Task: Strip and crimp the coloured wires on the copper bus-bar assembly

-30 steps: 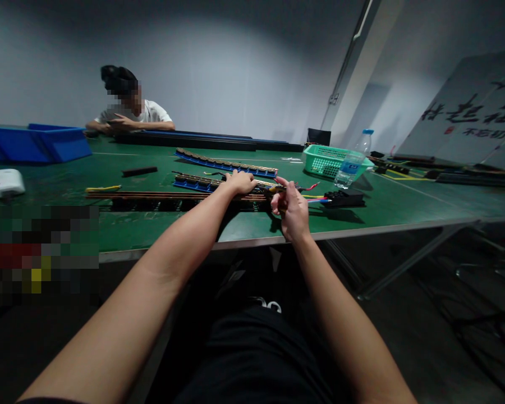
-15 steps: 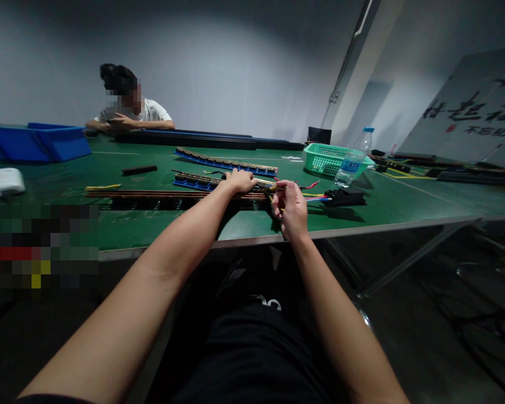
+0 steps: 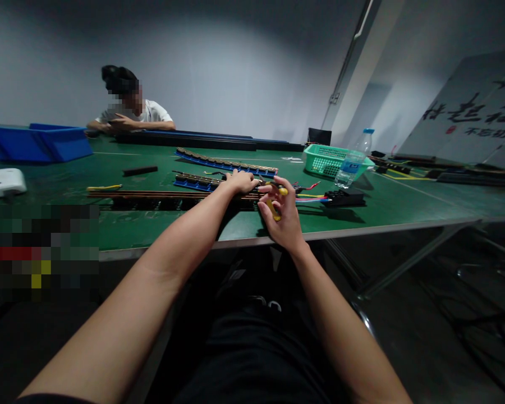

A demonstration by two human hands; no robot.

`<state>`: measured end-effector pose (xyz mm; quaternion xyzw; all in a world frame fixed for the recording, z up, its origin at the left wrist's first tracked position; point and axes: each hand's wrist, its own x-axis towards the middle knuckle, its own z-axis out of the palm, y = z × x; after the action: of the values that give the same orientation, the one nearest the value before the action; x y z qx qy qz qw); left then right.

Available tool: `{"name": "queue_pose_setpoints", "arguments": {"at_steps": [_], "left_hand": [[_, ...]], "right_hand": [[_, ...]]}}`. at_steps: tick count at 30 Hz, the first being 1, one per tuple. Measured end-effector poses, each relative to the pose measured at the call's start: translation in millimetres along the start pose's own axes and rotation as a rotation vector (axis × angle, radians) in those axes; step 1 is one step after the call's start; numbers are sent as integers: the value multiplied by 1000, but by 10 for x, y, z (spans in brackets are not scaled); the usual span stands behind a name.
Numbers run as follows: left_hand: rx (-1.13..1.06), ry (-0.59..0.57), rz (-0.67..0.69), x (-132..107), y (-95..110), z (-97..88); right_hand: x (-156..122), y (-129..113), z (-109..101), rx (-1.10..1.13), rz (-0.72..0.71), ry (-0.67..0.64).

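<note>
My left hand [image 3: 239, 182] lies over a long dark rail with copper-coloured bars [image 3: 168, 194]. Its fingers are bent down over the rail's right part, and their tips are partly hidden. My right hand [image 3: 284, 216] holds pliers with yellow handles [image 3: 273, 210], the handles spread between thumb and fingers. The pliers' jaws sit by the rail's right end, close to my left hand, and I cannot make out what lies between them. Coloured wires [image 3: 313, 197] run right from there to a black connector block [image 3: 343, 197]. Behind my left hand is a shorter blue-based strip [image 3: 189, 183].
Another blue-based strip [image 3: 223, 161] lies farther back. A green basket [image 3: 320, 160] and a water bottle [image 3: 348, 168] stand to the right. At left are a blue bin [image 3: 46, 147] and a white device [image 3: 2, 183]. A person [image 3: 132, 115] leans on the table's far side.
My right hand has turned and shifted slightly left, its fingers loosened, and the yellow plier handles now show spread apart. My left hand stays where it was on the rail.
</note>
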<state>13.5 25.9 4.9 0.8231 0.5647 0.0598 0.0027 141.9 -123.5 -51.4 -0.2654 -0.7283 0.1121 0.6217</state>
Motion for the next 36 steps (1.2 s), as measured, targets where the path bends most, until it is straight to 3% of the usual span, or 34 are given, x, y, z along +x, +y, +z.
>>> {"name": "queue_pose_setpoints", "arguments": {"at_steps": [3,9,14,19,26,33,36], "left_hand": [[-11,6,-6,4,3,11],[-2,33,5,28,-7,44],[-7,32,-2,29,-5,41],[2,27,-5,-31,26,-6],[0,12,1,-72,37,-37],[-1,-3,4,-9,9,-9],[3,-3,-5,-10,12,-14]], "right_hand": [[55,100,-28,73,42,74],[140,227,-69,284,283,311],[134,110,-66,307,254,414],[170,58,-92,275,268,426],[262,175,-72,219,280,217],[159,79,-23,-188,139,-205],[149,54,-13,-266,75,-254]]}}
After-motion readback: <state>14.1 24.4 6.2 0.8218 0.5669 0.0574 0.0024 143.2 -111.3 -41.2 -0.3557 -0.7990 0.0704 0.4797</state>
